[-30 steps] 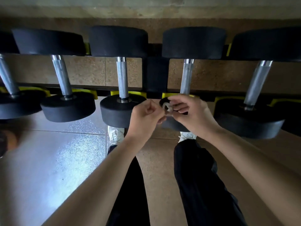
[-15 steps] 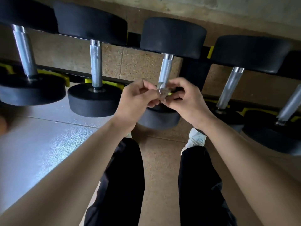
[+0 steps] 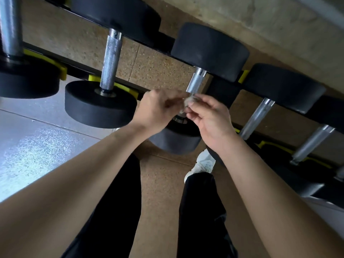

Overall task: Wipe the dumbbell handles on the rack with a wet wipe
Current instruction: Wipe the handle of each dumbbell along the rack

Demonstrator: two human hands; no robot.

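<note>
Head view, looking down and tilted.

Wet wipe (image 3: 187, 101): small pale crumpled wad, blurred. It sits between the two hands, in front of the lower end of the middle dumbbell handle (image 3: 196, 81). Cannot tell whether the wipe touches the metal.

Left grip (image 3: 158, 108): bare hand, fingers curled inward, tips closed on the left side of the wipe. Motion blur is heavy here, so finger detail is unclear.

Right grip (image 3: 210, 118): bare hand, back of the hand toward the camera, thumb and fingers (image 3: 195, 108) curled and pinching the right side of the wipe.

Both grips meet fingertip to fingertip over the wipe, just above the near head (image 3: 175, 142) of the middle dumbbell.

Rack (image 3: 78, 71): black rail running diagonally, with yellow cradles (image 3: 62, 70) under the near heads. The dumbbells lie across it side by side, black round heads at both ends.
- Left neighbour handle (image 3: 110, 60): knurled, uncovered, well apart from both grips.
- Far-left handle (image 3: 9, 25): partly cut off by the edge.
- Two right handles (image 3: 257, 118) and (image 3: 312, 144): smooth, blurred.

Below: black trousers (image 3: 111, 211), one white shoe (image 3: 202, 162), tan speckled floor (image 3: 158, 183) and a glossy grey floor patch (image 3: 28, 146) at left.
</note>
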